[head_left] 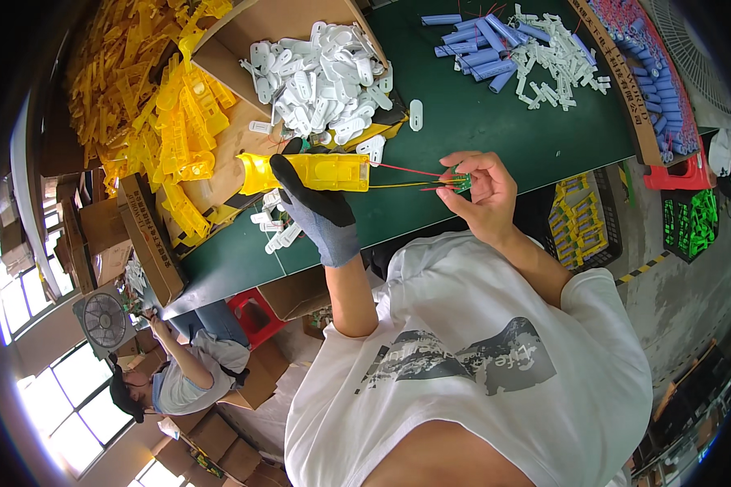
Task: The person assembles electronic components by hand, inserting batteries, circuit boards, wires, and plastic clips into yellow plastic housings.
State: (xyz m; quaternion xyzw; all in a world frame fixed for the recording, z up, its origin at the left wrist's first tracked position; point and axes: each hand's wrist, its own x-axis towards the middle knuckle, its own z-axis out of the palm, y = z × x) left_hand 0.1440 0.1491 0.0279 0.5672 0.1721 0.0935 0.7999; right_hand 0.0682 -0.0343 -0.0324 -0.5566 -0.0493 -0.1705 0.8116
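Observation:
My left hand (319, 209), in a grey and black glove, is closed around a yellow plastic housing (341, 172) held level over the table. Red and yellow wires (406, 186) run from the housing's right end to a small green circuit board (460, 183). My bare right hand (489, 195) pinches that board between thumb and fingers, with the wires stretched nearly straight between the hands. Just beyond the housing lies a heap of white plastic pieces (321, 85), spilling from a cardboard box. Some small white parts (280, 235) lie beside my left wrist.
Yellow housings (191, 122) are piled at the far left. Blue cylindrical cells (483, 49) and small white connectors (548, 69) lie at the back right, near a carton of cells (658, 97). A black crate (581, 219) stands below the table's right side. Another person (195, 369) works at lower left.

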